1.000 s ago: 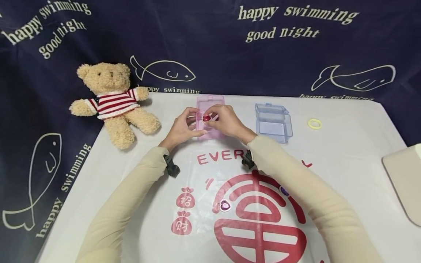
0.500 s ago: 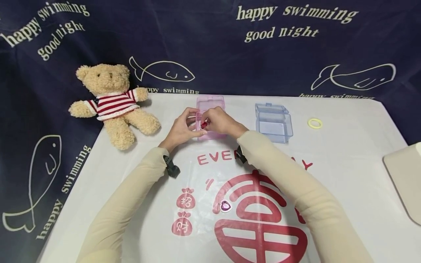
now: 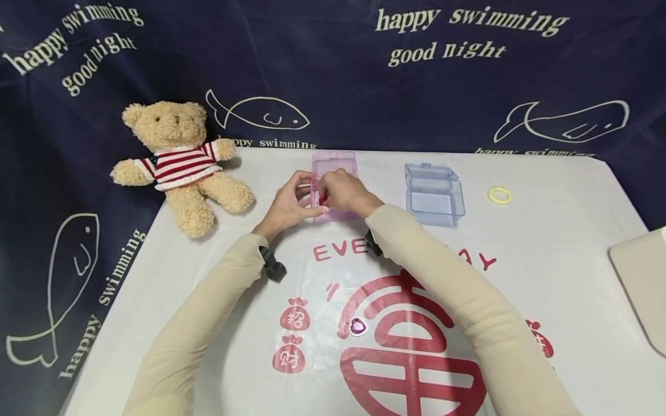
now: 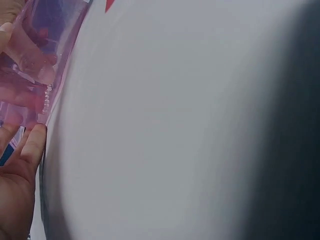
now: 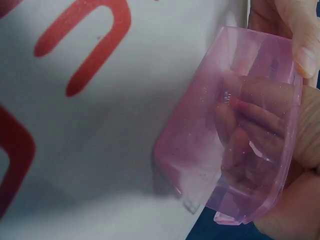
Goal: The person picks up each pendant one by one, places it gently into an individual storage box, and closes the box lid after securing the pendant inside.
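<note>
A see-through pink plastic box [image 3: 335, 216] stands near the far edge of the table, its lid [image 3: 335, 163] raised at the back. My left hand [image 3: 287, 203] holds its left side, thumb at the front and fingers behind. Inside the box, my right hand [image 3: 344, 190] pinches a red gem [image 3: 323, 199] with a white beaded rim. Through the pink wall [image 5: 190, 135] in the right wrist view, the right fingertips show low in the box, partly covering the gem. A purple heart gem [image 3: 357, 326] with a beaded rim lies nearer me on the table.
An open see-through blue box [image 3: 436, 219] stands right of the pink one, with a yellow ring [image 3: 499, 203] beyond it. A teddy bear [image 3: 177, 136] in a striped shirt sits at the back left. A beige object [image 3: 642, 283] juts in at the right edge.
My right hand has moved down and slightly left into the pink box with the red gem. The right sleeve now covers a second purple gem seen earlier. The left hand keeps its hold.
</note>
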The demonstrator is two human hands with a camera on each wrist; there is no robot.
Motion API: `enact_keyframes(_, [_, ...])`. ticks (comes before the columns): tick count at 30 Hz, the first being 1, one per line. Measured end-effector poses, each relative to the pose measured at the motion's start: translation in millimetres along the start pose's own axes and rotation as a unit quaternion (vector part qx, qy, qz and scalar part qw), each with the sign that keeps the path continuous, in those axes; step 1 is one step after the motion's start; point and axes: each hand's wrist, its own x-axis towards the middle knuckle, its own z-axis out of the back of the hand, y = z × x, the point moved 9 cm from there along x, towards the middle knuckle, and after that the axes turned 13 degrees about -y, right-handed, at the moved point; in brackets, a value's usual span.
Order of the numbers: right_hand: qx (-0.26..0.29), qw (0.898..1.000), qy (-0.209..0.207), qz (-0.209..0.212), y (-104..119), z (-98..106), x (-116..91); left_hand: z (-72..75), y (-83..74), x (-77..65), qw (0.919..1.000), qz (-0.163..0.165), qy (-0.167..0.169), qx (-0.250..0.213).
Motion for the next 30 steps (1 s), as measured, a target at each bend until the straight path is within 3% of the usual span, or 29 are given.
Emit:
enact_keyframes(8, [-0.009,1.000,-0.011,0.021,0,6,-2,-0.9,-2.6,1.5,1.0000,-0.006,0.004,0.001])
enact_keyframes(16, [0.068,0.992,-0.044,0.099,6,29,-18,1.3,0.3,0.7,1.0000,0.003,-0.002,0.003])
enact_keyframes(24, [0.082,0.980,-0.081,0.160,12,61,-72,2.1,0.0,-0.6,0.9999,0.013,0.005,0.010])
enact_keyframes(30, [0.089,0.973,-0.059,0.203,30,60,-132,1.2,-0.4,0.1,0.9999,0.008,0.005,0.014])
